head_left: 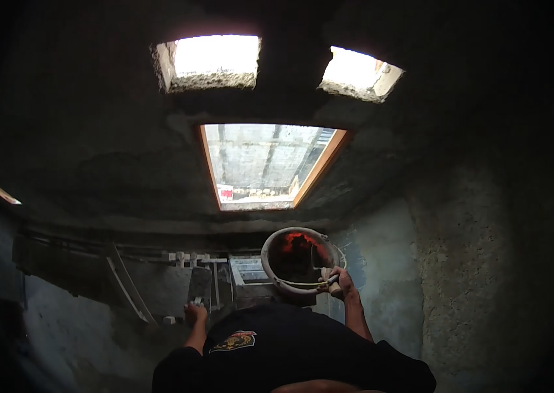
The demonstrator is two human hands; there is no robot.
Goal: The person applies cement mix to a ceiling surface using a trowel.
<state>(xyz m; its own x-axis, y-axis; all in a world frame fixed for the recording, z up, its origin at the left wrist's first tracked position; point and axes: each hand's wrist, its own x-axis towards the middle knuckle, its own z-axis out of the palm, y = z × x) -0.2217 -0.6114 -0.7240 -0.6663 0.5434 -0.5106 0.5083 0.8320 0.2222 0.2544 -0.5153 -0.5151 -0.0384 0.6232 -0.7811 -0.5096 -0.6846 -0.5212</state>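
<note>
My left hand [195, 313] is closed on the grip of a plastering float [199, 283], whose dark flat rectangular blade points away from me. To the right, my right hand [343, 283] is wrapped round the wooden handle of a trowel [334, 288] and the thin handle of a bucket [266, 261]. The bucket tilts open towards me in front of my chest, with orange-red showing on its inner wall. Its dark contents are too dim to make out. Part of the trowel's blade seems lost in the shadow at the bucket's mouth.
Ahead, a dark rough wall [119, 164] holds a wood-framed window [319, 171] and two bright openings above it. Boards and planks [126, 281] lie low on the left. Behind the bucket sits a pale framed piece [249, 270]. A rough plastered wall [467, 262] stands at right.
</note>
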